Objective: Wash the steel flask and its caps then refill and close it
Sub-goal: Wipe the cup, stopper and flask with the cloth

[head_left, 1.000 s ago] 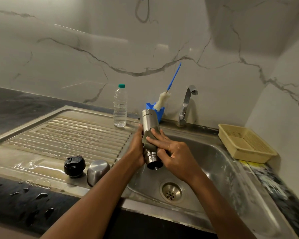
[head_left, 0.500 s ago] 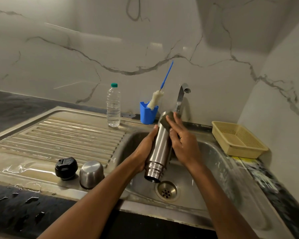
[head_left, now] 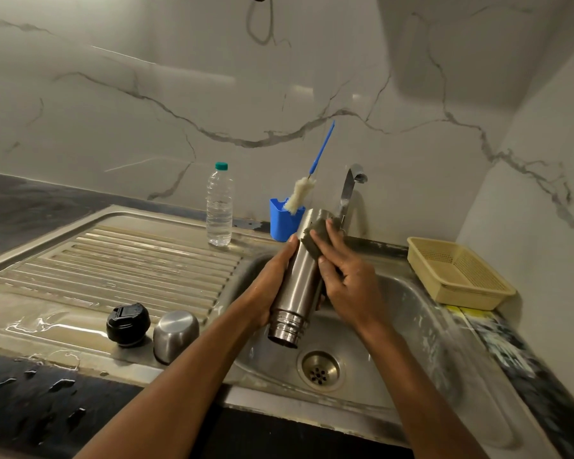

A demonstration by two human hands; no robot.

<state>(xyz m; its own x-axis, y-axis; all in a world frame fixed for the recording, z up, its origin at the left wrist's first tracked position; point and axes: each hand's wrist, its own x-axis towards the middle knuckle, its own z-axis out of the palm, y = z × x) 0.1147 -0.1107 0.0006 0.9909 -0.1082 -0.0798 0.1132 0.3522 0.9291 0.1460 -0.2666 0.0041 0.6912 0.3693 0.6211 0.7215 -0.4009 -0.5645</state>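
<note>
Overhead, white marble-veined wall panels back a steel sink (head_left: 411, 313) set into a dark counter (head_left: 30, 405) beaded with water. Over the basin, the left hand (head_left: 269, 286) grips the steel flask (head_left: 300, 279), held tilted with its open mouth toward the drain (head_left: 320, 371). The right hand (head_left: 348, 279) presses a grey scrub pad (head_left: 314, 236) against the flask's base end, fingers curled over it. On the wet ribbed drainboard (head_left: 130, 266) stand the black cap (head_left: 128, 324) and steel cap (head_left: 175, 336), just beside each other. Behind stand a water bottle (head_left: 219, 207), a blue holder (head_left: 284, 223) with a bottle brush (head_left: 300, 195), a tap (head_left: 350, 190) and a beige basket (head_left: 458, 273).
</note>
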